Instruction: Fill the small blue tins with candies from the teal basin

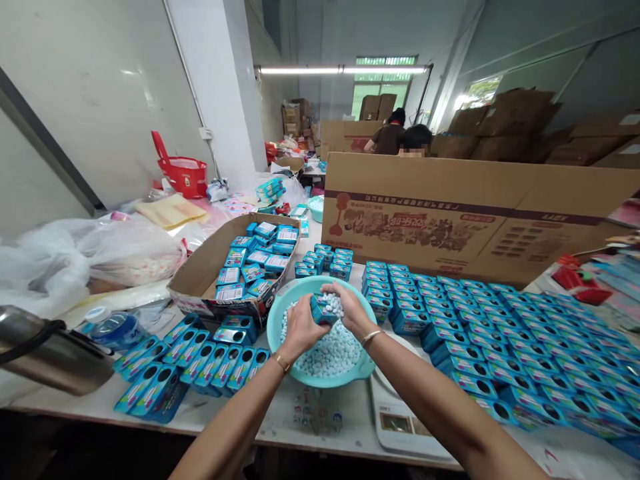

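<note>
Over a turquoise bowl (274, 340) of small pale-blue candies (330, 357), my left hand (300, 328) grips a small blue box (319, 310). My right hand (351, 310) is cupped against the box's right side, with a handful of the same candies showing between its fingers and the box. Part of the box is hidden behind my left fingers. Left of the bowl stand several blue boxes (200, 363) with round dark openings on top. A white digital scale (405, 427) is partly covered by my right forearm.
Rows of blue boxes (505, 353) fill the table's right side. A cardboard tray (193, 283) of more boxes sits behind-left. A large cardboard panel (425, 220) stands across the back, two people beyond it. A steel flask (55, 353) and blue-capped bottle (113, 330) lie left.
</note>
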Action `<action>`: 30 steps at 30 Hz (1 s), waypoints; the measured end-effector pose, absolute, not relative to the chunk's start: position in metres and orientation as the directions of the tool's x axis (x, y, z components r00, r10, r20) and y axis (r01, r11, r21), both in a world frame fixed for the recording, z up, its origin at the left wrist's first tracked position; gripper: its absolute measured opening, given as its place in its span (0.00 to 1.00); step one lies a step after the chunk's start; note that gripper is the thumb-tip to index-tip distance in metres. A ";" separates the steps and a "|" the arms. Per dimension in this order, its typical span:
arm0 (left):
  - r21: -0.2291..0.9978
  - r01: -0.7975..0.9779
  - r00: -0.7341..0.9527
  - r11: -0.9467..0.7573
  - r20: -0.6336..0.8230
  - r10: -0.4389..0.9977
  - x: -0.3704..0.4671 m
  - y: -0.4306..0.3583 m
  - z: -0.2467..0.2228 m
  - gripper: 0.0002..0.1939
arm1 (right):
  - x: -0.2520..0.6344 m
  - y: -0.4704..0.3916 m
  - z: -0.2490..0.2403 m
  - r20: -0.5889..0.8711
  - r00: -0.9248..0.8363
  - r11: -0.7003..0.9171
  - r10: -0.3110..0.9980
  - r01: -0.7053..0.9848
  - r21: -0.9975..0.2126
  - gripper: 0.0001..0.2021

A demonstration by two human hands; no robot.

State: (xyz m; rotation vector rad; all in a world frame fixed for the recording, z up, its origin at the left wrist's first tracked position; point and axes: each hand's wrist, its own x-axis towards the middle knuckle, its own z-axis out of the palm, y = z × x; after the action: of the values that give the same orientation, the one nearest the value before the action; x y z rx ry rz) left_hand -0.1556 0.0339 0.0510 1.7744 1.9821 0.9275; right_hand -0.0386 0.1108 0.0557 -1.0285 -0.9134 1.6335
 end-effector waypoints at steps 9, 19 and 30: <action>0.602 0.799 -0.125 -0.018 0.195 0.973 -0.159 0.033 0.054 0.34 | -0.038 0.103 0.062 -0.252 -0.189 -0.301 0.949 -0.310 -0.902 0.17; 0.686 0.727 -0.171 0.010 0.167 0.971 -0.158 0.028 0.047 0.34 | -0.037 0.099 0.061 -0.226 -0.172 -0.266 0.959 -0.268 -0.926 0.18; 0.875 0.469 -0.156 -0.117 0.213 0.964 -0.162 0.013 0.046 0.32 | -0.033 0.093 0.063 -0.259 -0.199 -0.299 0.945 -0.203 -0.932 0.21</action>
State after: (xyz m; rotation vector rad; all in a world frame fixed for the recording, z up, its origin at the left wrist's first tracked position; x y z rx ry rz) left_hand -0.1618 0.0132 0.0458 1.5909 1.6353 1.2344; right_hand -0.0331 0.0930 0.0634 -1.1467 -1.0031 1.6471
